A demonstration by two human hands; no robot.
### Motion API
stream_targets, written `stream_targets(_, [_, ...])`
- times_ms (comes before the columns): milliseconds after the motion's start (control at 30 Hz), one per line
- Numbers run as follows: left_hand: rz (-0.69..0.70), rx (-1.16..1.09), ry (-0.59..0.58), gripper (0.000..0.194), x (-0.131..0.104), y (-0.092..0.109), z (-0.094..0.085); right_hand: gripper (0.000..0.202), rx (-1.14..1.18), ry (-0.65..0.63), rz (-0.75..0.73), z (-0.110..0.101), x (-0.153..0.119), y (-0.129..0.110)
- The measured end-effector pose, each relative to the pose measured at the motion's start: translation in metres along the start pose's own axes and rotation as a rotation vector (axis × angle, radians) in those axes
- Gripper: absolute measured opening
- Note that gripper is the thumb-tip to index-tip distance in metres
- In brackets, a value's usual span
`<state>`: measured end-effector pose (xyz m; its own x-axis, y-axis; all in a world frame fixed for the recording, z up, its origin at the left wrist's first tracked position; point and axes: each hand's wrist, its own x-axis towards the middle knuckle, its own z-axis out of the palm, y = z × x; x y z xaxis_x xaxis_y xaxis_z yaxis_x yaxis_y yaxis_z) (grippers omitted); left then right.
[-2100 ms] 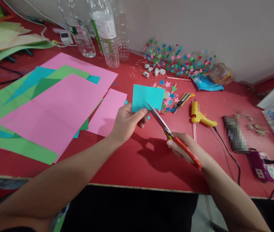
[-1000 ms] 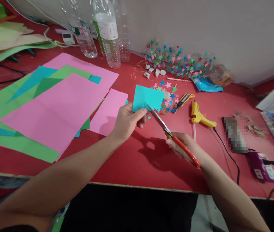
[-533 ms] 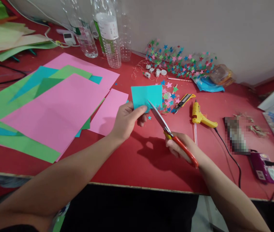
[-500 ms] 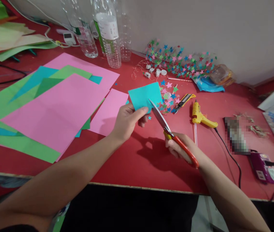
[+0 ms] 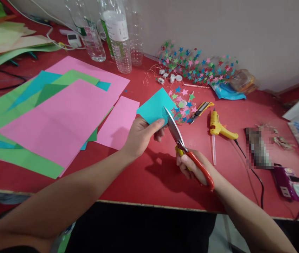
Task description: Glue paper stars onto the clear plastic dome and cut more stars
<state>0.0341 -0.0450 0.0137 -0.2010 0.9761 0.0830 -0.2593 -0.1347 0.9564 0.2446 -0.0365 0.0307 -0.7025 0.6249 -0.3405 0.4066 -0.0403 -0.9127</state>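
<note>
A small turquoise paper [image 5: 156,105] is pinched between the thumb and fingers of my left hand [image 5: 141,135], raised over the red table. My right hand [image 5: 191,165] grips scissors [image 5: 174,130] by their red and yellow handles. The scissor blades point up and left, with their tip over the turquoise paper. Whether the blades are slightly apart cannot be made out. Behind the paper lie loose colored paper stars [image 5: 184,105]. A pink paper [image 5: 120,123] rests on the table left of my left hand.
Large colored sheets [image 5: 59,116] cover the left side of the red table [image 5: 138,186]. Plastic bottles [image 5: 119,42] stand at the back. A yellow cutter [image 5: 202,110], a corded glue gun [image 5: 219,127] and a purple power socket [image 5: 287,186] lie to the right.
The turquoise paper has turned in my left hand, so a corner now points up. My right hand and the scissors have shifted slightly left and down.
</note>
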Motion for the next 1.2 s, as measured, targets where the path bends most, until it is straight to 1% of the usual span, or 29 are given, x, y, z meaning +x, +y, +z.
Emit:
stream_targets(200, [-0.021,-0.045,-0.012,0.022,0.0,-0.001,0.0,0.058,0.021,0.047,0.048,0.007,0.0,-0.004])
stream_targets(467, [-0.031,-0.082,-0.014,0.022,0.0,-0.001,0.002,0.055,-0.016,0.082,0.099,0.008,0.002,-0.007])
stream_targets(767, [-0.003,-0.105,-0.026,0.019,0.002,0.0,0.0,0.044,-0.043,0.11,0.144,0.005,-0.001,-0.013])
stream_targets(833, [-0.002,-0.118,-0.001,0.018,0.004,0.003,-0.001,0.042,-0.037,0.122,0.149,0.002,-0.002,-0.015])
stream_targets(1033, [-0.006,-0.157,0.144,0.018,0.011,0.01,-0.005,0.04,-0.019,0.118,0.128,-0.004,0.001,-0.014])
stream_targets(1100, [-0.043,-0.187,0.122,0.02,0.012,0.01,-0.004,0.041,-0.016,0.123,0.133,-0.003,0.003,-0.012])
stream_targets(1200, [-0.13,-0.205,0.009,0.022,0.011,0.007,-0.002,0.042,-0.014,0.139,0.137,-0.002,0.004,-0.011])
